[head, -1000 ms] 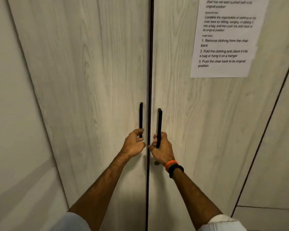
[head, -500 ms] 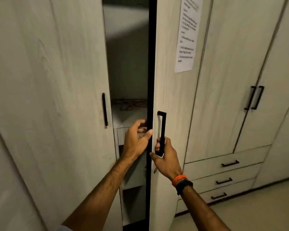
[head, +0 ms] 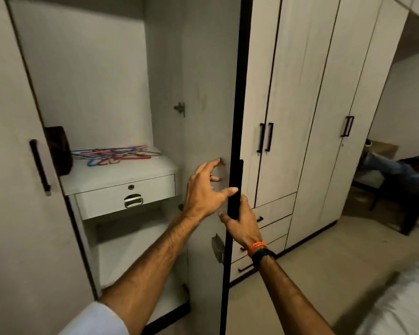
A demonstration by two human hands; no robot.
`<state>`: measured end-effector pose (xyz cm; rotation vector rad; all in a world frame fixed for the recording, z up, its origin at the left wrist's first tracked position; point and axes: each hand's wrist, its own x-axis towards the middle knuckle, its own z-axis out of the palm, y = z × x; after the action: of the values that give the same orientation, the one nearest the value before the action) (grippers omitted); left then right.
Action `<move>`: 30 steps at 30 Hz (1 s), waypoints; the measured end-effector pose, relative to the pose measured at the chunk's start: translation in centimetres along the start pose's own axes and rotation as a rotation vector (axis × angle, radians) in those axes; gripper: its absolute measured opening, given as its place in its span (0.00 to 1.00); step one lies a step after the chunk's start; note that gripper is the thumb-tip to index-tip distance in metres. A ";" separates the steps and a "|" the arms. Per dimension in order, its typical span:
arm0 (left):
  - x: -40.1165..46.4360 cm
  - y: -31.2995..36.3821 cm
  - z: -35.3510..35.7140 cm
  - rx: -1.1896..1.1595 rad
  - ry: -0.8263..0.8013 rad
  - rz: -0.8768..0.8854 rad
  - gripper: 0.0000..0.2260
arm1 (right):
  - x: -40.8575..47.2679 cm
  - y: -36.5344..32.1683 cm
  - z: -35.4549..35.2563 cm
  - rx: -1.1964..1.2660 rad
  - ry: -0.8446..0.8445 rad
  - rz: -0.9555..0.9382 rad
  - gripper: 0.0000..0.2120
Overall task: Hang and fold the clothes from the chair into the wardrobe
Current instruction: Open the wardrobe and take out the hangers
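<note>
The wardrobe stands open, both doors swung out. Its right door (head: 203, 93) shows me its inner face and black edge. My right hand (head: 241, 224) grips that door's black handle (head: 235, 187) from the outside. My left hand (head: 205, 189) rests on the door's inner face with fingers spread and the thumb on its edge. Inside, a pile of red and blue hangers (head: 114, 154) lies on a shelf (head: 116, 175) above a small drawer (head: 126, 197). At the far right, dark and blue clothes (head: 397, 168) lie over a chair (head: 406, 201).
The left door (head: 10, 165) with its black handle (head: 39, 165) stands swung out at left. A dark object (head: 58, 148) sits at the shelf's left end. More closed wardrobe doors (head: 300, 105) and drawers (head: 271, 213) run to the right. White bedding (head: 402, 301) fills the bottom right corner.
Both doors went from shut to wide open. My left hand let go of the left handle and moved onto the right door's inner face. The view swung right, revealing the chair.
</note>
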<state>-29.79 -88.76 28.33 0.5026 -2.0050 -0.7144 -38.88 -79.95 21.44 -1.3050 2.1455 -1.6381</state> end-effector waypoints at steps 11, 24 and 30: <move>2.9 2.5 9.8 0.073 -0.016 -0.041 0.39 | 3.8 6.7 -6.1 -0.139 0.045 0.030 0.34; -0.2 -5.1 1.2 0.258 0.072 -0.374 0.27 | 1.2 2.2 2.7 -0.260 -0.021 -0.270 0.26; -3.0 -9.6 -8.0 0.328 0.191 -0.552 0.23 | 3.5 -1.4 10.7 -0.190 -0.425 -0.255 0.25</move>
<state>-20.77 -96.44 23.34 1.3021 -1.8165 -0.6279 -34.08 -90.10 19.64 -1.8523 1.9695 -1.1077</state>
